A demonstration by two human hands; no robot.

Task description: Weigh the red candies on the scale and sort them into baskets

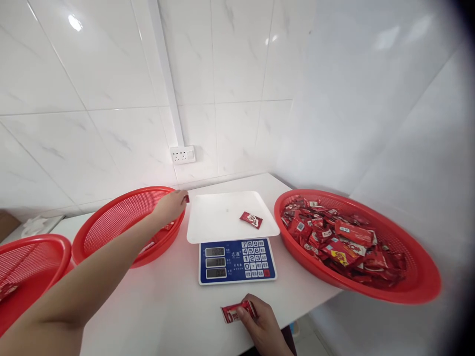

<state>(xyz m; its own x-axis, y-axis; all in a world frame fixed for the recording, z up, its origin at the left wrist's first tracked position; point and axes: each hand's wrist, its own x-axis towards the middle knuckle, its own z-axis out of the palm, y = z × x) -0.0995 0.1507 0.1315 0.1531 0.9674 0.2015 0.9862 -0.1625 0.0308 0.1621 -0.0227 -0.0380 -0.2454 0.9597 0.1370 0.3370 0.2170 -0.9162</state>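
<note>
My left hand [172,205] is stretched out over the right rim of the middle red basket [111,217], its fingers closed on a small red packet [187,199] beside the scale's white tray [211,212]. Near the table's front edge, my right hand [261,321] pinches a red and white packet [233,313] below the scale's blue keypad panel [237,261]. One red packet [251,220] lies on the right part of the tray. Inside the middle basket are a few red packets, partly hidden by my left forearm.
A large red basket [423,287] full of red packets [334,237] stands at the right, overhanging the table edge. Another red basket [55,244] is at the far left. Behind the table [148,306] rises a tiled wall with a socket [182,155].
</note>
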